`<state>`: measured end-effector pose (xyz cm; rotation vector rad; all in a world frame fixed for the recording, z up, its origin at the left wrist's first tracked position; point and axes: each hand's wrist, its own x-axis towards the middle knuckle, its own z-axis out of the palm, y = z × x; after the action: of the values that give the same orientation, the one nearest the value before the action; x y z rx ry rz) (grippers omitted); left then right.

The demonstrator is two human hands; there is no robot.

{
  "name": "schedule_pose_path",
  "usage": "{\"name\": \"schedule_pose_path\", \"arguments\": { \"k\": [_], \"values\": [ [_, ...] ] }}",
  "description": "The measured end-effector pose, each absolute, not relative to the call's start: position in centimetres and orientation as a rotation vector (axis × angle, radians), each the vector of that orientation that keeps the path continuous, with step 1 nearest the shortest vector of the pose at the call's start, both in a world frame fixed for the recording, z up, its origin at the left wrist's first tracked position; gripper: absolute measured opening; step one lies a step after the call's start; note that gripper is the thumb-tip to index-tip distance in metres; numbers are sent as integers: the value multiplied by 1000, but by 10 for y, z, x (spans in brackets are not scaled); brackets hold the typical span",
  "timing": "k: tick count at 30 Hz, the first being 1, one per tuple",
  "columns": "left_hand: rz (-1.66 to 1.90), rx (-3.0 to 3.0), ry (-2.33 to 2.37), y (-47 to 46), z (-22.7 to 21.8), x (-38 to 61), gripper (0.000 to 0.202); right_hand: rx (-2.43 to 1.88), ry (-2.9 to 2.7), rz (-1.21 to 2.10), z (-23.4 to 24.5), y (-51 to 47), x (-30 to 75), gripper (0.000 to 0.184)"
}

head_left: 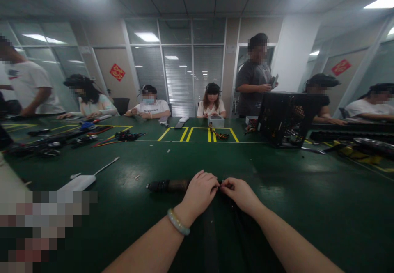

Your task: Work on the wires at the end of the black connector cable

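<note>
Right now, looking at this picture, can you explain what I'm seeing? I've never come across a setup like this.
There is no robot here. The one picture comes from a camera worn on a person's head, looking forward and down. The bare arms are that person's own. The left hand, below which sits a bracelet, curls over a dark cylindrical tool. The right hand pinches beside it; whatever is in its grip is hidden. On the green table also lie a white device, cables and a black computer case. Other people work across the table.
</note>
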<state>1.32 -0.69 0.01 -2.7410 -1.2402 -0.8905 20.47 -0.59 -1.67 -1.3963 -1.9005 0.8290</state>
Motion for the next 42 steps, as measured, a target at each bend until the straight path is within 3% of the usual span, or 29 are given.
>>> {"name": "schedule_pose_path", "arguments": {
  "k": [42],
  "values": [
    [-798, -2750, -1273, -5, 0, 11, 12, -1453, -1898, 817, -14, -6, 204, 16]
  ]
}}
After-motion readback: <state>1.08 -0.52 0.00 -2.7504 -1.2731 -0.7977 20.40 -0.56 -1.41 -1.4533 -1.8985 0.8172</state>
